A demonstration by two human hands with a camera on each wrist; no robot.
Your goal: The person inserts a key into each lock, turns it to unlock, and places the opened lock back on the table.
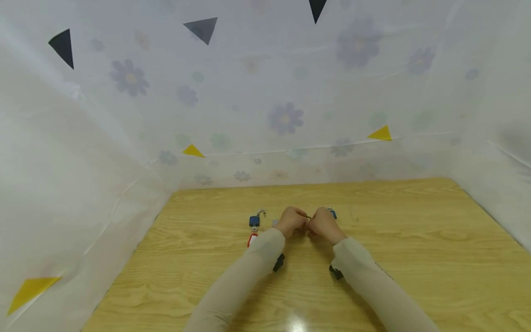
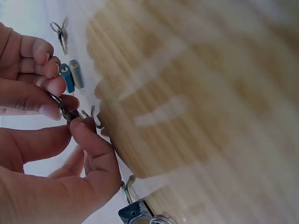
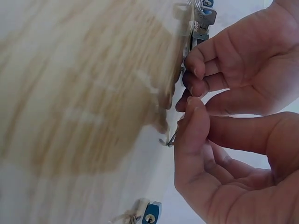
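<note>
The table [image 1: 373,258] is light wood, walled on three sides by white sheeting [image 1: 265,92] printed with pale flowers and stuck with black and yellow triangles. No writing or brand can be read anywhere.

Both sleeved arms reach to mid-table, where the left hand [image 1: 292,220] and right hand [image 1: 323,224] meet knuckle to knuckle. Left of them lies a blue padlock [image 1: 255,220] with its shackle swung open, pointing away from the person, and a red tag [image 1: 251,240] just on the near side of it. A second blue piece [image 1: 332,213] peeks out beyond the right hand.

Between the two hands is a small metal ring [image 2: 63,109], with thin key-like bits hanging from it toward the tabletop. In the left wrist view the left hand's thumb and forefinger pinch it from one side while the right hand's fingertips close on it from the other; the remaining fingers of both hands are curled in. In the right wrist view only a short metal tip [image 3: 171,139] pokes out past the fingertips, slanting down toward the wood. Its long axis otherwise cannot be told, since the fingers hide most of it.
</note>
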